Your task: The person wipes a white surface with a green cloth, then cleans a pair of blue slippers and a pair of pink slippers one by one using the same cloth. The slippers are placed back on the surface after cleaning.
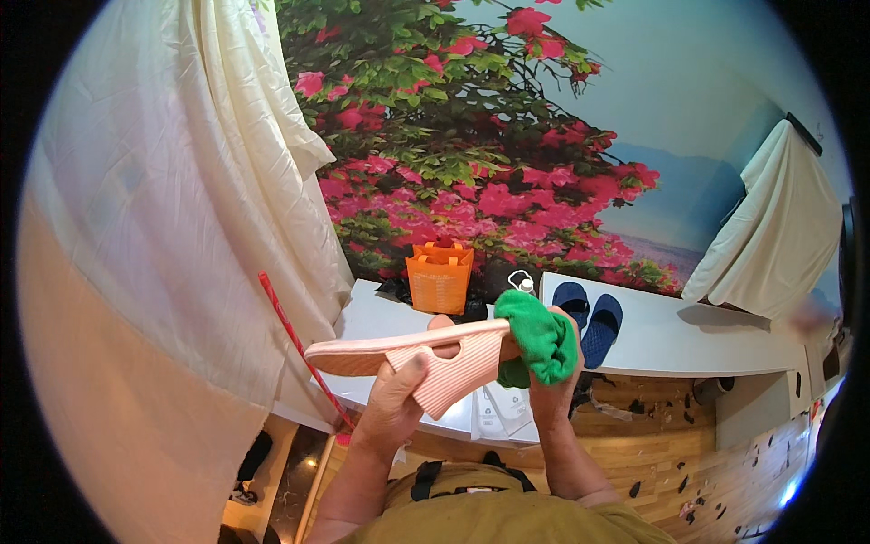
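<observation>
A pink ribbed slipper [453, 379] is tilted on its side in front of me, its sole edge running along the top. My left hand [396, 399] grips it by the wide upper band, thumb on the ribbed face and fingers showing through the opening. A bunched green cloth [547, 346] covers one end of the slipper, on the right. My right hand [555, 395] is closed on that cloth; its fingers are mostly hidden behind it.
An orange bag [439, 279] stands on the white table [367, 319] at the wall. Dark blue slippers [601, 331] rest on the white bench [725, 343] to the right. A red pole [292, 328] leans at left by a pale curtain [190, 208]. Clear packets [503, 412] lie below my hands; scraps litter the wooden floor [652, 453].
</observation>
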### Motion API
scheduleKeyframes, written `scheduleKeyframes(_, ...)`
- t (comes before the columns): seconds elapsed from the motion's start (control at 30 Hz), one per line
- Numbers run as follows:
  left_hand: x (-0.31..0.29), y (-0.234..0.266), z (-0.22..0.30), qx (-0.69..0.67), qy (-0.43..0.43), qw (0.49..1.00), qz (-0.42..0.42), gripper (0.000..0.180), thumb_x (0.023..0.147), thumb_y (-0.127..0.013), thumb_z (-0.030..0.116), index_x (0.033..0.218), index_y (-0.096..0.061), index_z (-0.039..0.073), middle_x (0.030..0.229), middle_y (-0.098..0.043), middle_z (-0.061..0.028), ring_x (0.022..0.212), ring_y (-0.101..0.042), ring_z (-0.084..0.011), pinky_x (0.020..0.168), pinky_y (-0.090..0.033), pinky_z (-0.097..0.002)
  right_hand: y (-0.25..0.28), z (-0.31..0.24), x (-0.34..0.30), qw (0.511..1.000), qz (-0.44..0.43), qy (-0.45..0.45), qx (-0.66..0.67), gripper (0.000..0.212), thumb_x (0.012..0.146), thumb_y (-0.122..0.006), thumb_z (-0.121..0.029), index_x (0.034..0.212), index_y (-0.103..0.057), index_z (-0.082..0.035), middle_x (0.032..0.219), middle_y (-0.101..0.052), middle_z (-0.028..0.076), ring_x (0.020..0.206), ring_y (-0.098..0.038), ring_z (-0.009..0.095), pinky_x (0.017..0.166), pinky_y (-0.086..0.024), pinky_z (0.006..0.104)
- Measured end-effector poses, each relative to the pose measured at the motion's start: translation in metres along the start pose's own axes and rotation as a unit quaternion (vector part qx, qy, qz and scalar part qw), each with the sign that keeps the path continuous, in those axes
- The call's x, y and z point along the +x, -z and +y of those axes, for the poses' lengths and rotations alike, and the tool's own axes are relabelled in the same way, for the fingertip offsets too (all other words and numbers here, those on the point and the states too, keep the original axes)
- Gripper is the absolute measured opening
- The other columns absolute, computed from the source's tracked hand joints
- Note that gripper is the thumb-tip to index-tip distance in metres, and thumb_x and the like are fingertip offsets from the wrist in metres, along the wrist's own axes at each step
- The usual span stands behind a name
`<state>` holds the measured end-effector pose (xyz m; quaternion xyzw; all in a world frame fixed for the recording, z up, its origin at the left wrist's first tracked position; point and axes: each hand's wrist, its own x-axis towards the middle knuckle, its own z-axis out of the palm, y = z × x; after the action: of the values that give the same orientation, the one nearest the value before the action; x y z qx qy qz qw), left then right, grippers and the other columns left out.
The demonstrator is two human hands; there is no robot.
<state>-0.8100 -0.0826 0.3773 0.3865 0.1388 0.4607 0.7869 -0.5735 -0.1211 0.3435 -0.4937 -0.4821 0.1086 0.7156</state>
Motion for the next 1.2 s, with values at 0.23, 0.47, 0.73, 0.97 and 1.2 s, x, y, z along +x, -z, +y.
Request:
scheduleKeyframes(0.23,0.012,-0.003,-0.021,0.18,-0.104,0.978,0.012,0.048,0.118,-0.064,0.02,0.157,-0.057,-0.006,0.142,-0.071,-0.0127,0.127,-0.069,-0.0165,0.111,-0.055,-0.0338,0.011,0.04,0.005,0.973,0.153,-0.099,0.143,0.036,0.102,-0.084,-0.009,0.135,-0.071,-0.004,0.13,-0.073,0.007,0.118,-0.069,0.02,0.106,-0.053,0.0359)
scheduleKeyframes(0.47,0.006,0.004,-0.052,0.644,-0.315,0.697,0.027,0.047,0.107,-0.074,0.021,0.15,-0.067,0.002,0.132,-0.075,-0.0191,0.114,-0.075,-0.0324,0.1,-0.06,-0.0448,-0.038,-0.033,0.015,0.969,-0.094,0.197,-0.113,0.04,0.085,-0.086,-0.002,0.122,-0.071,-0.004,0.11,-0.066,0.013,0.1,-0.07,0.032,0.087,-0.057,0.0418)
scheduleKeyframes(0.73,-0.013,0.021,-0.013,0.872,-0.323,0.365,-0.049,0.042,0.094,-0.082,0.02,0.133,-0.079,0.006,0.125,-0.079,-0.0141,0.112,-0.078,-0.0324,0.101,-0.061,-0.045,-0.035,-0.035,0.005,0.953,-0.265,0.145,0.01,0.041,0.083,-0.09,-0.007,0.12,-0.073,-0.007,0.106,-0.066,0.013,0.094,-0.071,0.035,0.082,-0.059,0.0418)
scheduleKeyframes(0.97,-0.001,0.025,-0.014,0.85,-0.197,0.488,0.041,0.041,0.092,-0.082,0.021,0.131,-0.08,0.006,0.123,-0.08,-0.0138,0.109,-0.078,-0.0326,0.1,-0.061,-0.0441,-0.03,-0.034,-0.01,0.959,-0.273,0.022,0.077,0.035,0.091,-0.086,-0.015,0.121,-0.072,-0.005,0.116,-0.067,0.012,0.108,-0.068,0.028,0.097,-0.054,0.038)
scheduleKeyframes(1.2,0.017,0.002,-0.02,0.574,-0.255,0.776,0.064,0.027,0.101,-0.082,0.014,0.126,-0.085,0.006,0.117,-0.084,-0.0134,0.108,-0.081,-0.0301,0.098,-0.061,-0.0408,-0.021,-0.02,0.026,0.997,-0.074,0.024,0.02,0.037,0.099,-0.079,-0.018,0.13,-0.07,0.0,0.134,-0.072,0.016,0.127,-0.067,0.029,0.111,-0.052,0.0414)
